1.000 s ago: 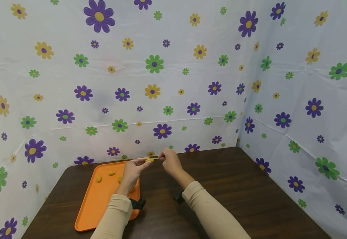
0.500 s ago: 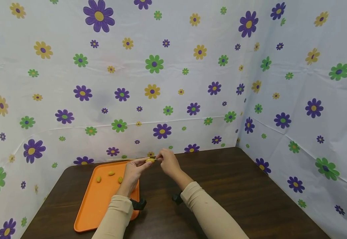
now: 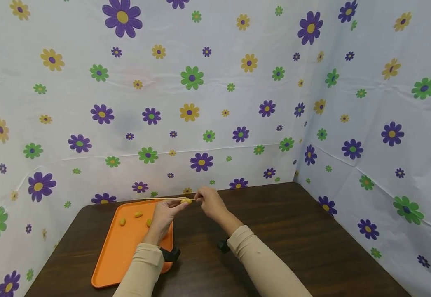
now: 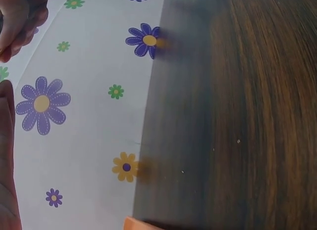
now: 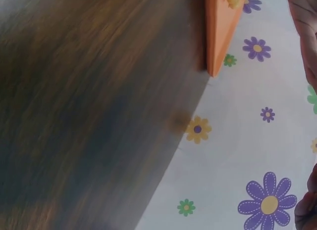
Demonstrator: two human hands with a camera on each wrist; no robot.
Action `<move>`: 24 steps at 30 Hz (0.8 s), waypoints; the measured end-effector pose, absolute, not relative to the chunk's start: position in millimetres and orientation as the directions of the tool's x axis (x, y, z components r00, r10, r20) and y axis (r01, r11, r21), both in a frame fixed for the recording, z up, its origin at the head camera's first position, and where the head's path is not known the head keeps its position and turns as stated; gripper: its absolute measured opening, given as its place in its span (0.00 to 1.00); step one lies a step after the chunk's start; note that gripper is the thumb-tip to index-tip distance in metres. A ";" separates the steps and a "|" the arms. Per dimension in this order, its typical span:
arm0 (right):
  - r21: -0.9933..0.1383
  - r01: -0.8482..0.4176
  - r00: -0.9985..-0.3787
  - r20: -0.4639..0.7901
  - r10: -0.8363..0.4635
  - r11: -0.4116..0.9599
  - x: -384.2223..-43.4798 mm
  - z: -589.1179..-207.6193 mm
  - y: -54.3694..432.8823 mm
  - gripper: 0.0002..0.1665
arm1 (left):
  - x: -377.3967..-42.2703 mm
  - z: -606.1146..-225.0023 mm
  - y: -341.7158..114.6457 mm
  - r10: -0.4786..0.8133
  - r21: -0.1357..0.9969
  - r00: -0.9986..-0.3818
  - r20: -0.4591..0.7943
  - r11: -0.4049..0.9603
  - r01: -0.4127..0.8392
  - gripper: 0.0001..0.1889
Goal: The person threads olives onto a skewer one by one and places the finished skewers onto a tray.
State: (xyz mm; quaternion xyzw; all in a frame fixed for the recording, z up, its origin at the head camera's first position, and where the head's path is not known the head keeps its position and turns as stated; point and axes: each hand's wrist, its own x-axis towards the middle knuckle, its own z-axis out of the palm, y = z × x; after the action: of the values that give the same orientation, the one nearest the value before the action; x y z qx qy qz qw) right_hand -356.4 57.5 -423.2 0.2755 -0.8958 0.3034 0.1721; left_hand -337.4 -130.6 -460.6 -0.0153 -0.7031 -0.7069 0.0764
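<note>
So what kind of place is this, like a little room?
Probably a small work corner, though the rest of the room is out of view. There's a dark brown table, a flowery covering rising on two sides, and an orange tray with small yellow pieces.

Straight up at twelve o'clock we have a white back wall [image 3: 223,95], bursting with purple, yellow and green flowers [image 3: 201,162]! Over at three, we meet the matching side wall [image 3: 371,165], creased and bluish in the light, and at six a dark wood-grain table [image 3: 293,218].
</note>
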 end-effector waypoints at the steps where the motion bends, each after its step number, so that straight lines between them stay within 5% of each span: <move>1: -0.448 -0.595 -0.792 0.468 -0.391 0.667 -355.8 -422.9 57.4 0.10 | -336.9 -460.8 -131.5 -0.078 0.992 -0.989 0.125 0.012 0.125 0.18; 19: -0.517 -0.612 -0.787 0.478 -0.391 0.599 -356.2 -419.0 49.1 0.07 | -335.9 -461.6 -138.6 -0.063 0.978 -0.985 0.162 -0.127 0.169 0.21; 24: -0.547 -0.598 -0.796 0.492 -0.353 0.586 -357.6 -422.2 49.1 0.04 | -331.9 -461.3 -146.4 -0.024 0.987 -0.987 0.158 -0.004 0.159 0.21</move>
State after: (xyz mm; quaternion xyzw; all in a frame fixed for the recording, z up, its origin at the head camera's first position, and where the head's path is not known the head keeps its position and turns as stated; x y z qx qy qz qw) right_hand -357.6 49.1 -422.2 0.2718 -0.8746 0.3649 0.1676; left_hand -331.9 -146.4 -461.3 -0.0477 -0.7026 -0.7070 0.0647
